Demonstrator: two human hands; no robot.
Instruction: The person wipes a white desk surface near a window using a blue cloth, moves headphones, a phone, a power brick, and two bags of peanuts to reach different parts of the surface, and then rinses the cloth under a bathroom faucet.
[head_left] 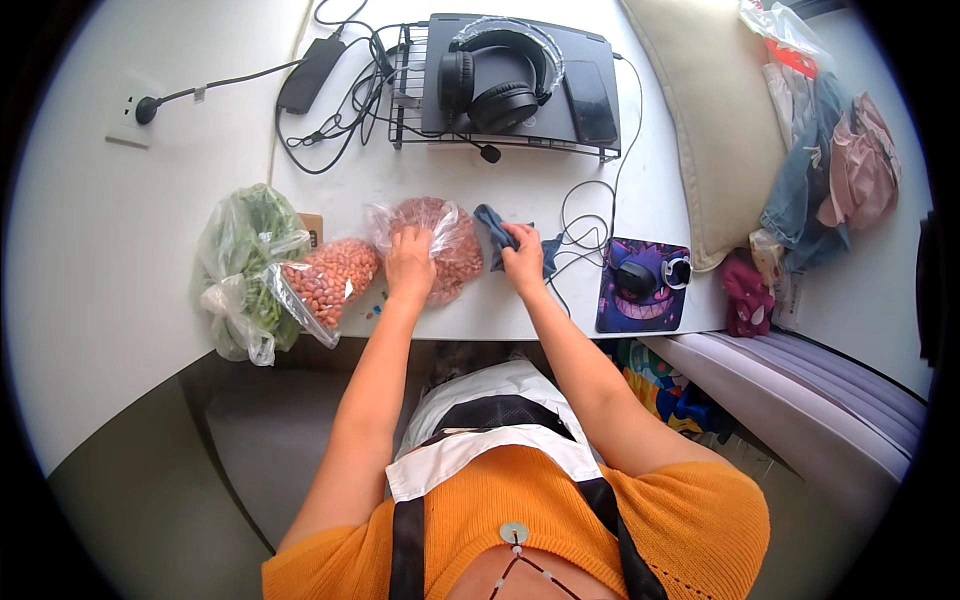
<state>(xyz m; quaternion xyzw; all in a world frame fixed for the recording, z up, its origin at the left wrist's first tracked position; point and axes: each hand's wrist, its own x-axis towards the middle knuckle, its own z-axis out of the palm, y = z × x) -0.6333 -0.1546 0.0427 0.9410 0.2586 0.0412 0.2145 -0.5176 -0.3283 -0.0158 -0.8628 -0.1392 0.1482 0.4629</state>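
Observation:
My left hand [409, 262] grips the top of a clear plastic bag of peanuts [447, 248] lying on the white desk [520, 190]. My right hand [523, 263] rests just right of that bag and holds a dark blue cloth [492, 226] against the desk. A second clear bag of peanuts [328, 280] lies to the left of my left hand, apart from it. Further left stands a clear bag of green beans [245, 265] near the desk's front edge.
At the back of the desk, black headphones [497, 78] lie on a closed laptop [580, 90] on a wire stand. A charger and cables [320, 90] run to a wall socket [135, 110]. A mouse [637, 275] sits on a purple pad; pillow and clothes lie right.

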